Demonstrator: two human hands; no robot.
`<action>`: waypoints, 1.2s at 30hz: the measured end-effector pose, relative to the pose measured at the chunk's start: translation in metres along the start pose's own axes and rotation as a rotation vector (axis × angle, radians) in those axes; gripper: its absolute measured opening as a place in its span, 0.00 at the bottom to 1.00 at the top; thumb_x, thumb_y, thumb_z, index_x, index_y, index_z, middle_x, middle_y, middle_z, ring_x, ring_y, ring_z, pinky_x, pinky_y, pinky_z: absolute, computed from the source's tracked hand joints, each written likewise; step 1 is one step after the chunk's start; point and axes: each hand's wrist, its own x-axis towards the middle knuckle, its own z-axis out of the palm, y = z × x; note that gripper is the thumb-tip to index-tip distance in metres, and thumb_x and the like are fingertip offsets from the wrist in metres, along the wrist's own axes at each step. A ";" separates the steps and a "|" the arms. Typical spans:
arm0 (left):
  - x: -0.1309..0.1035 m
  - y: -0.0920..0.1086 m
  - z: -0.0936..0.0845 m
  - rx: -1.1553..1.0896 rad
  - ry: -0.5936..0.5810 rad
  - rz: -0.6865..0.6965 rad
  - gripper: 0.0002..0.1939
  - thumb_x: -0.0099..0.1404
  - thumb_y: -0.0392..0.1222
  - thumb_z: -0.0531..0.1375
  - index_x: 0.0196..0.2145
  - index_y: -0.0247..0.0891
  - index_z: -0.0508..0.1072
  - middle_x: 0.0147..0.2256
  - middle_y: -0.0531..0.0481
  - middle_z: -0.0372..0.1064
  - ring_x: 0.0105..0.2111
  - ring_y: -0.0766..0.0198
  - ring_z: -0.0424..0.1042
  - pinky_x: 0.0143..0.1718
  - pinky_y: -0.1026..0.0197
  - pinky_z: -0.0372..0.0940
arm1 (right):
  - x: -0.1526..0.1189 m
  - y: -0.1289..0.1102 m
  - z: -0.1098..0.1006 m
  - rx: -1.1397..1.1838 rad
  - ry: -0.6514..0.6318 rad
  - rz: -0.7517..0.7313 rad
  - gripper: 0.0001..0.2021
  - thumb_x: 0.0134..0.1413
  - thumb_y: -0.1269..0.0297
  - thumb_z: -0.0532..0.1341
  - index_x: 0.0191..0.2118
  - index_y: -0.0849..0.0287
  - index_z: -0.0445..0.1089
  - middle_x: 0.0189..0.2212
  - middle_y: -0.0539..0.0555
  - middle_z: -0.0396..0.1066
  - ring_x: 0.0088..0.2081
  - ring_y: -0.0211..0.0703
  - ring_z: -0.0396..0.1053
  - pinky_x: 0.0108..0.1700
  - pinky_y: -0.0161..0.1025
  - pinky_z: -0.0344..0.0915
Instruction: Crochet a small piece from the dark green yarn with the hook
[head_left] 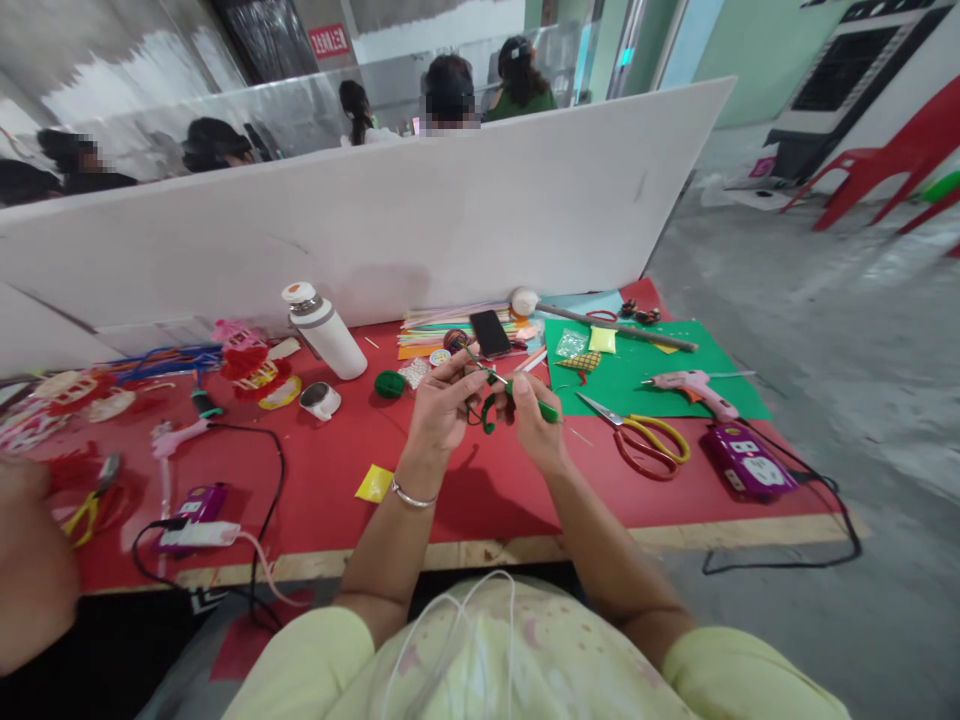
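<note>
My left hand (444,402) pinches a small dark green crochet piece (489,414), which curls down between the two hands. In my right hand (537,418) is a crochet hook with a green handle (550,411); its thin metal shaft (495,377) points left into the yarn at my left fingertips. Both hands are close together above the red tabletop (480,495). A ball of dark green yarn (390,384) lies on the table left of my left hand. The stitches themselves are too small to make out.
A white bottle (330,335) and its cup lid (320,401) stand left. Behind my hands lies a phone (490,333). Scissors (649,445), a pink glue gun (694,388) and a purple box (748,462) with a cord are right. Another person's arm (34,570) is far left.
</note>
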 end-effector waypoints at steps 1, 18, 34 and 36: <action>0.000 0.000 0.000 0.010 -0.002 0.002 0.23 0.45 0.38 0.80 0.42 0.40 0.87 0.26 0.56 0.75 0.21 0.76 0.67 0.23 0.71 0.59 | -0.001 0.000 0.000 0.005 -0.001 -0.012 0.26 0.68 0.36 0.56 0.37 0.56 0.76 0.24 0.48 0.69 0.22 0.36 0.66 0.24 0.35 0.62; -0.003 -0.011 0.006 0.209 0.118 0.198 0.24 0.50 0.36 0.75 0.47 0.42 0.87 0.25 0.58 0.69 0.23 0.75 0.62 0.25 0.69 0.57 | 0.009 0.007 -0.014 -0.413 -0.041 -0.410 0.18 0.73 0.47 0.56 0.40 0.52 0.77 0.33 0.54 0.73 0.39 0.48 0.71 0.42 0.45 0.68; -0.003 -0.008 0.012 0.046 0.058 0.032 0.21 0.48 0.33 0.75 0.42 0.37 0.86 0.24 0.56 0.71 0.23 0.73 0.65 0.27 0.67 0.59 | 0.004 0.027 -0.006 -0.449 0.106 -0.567 0.16 0.73 0.48 0.57 0.43 0.52 0.76 0.36 0.55 0.74 0.40 0.47 0.72 0.43 0.43 0.69; -0.003 -0.003 0.010 -0.014 0.010 -0.072 0.20 0.46 0.33 0.75 0.40 0.36 0.86 0.24 0.55 0.71 0.23 0.73 0.67 0.26 0.67 0.59 | 0.003 0.029 -0.004 -0.431 0.110 -0.643 0.17 0.73 0.46 0.57 0.43 0.52 0.76 0.36 0.55 0.75 0.41 0.47 0.73 0.43 0.43 0.71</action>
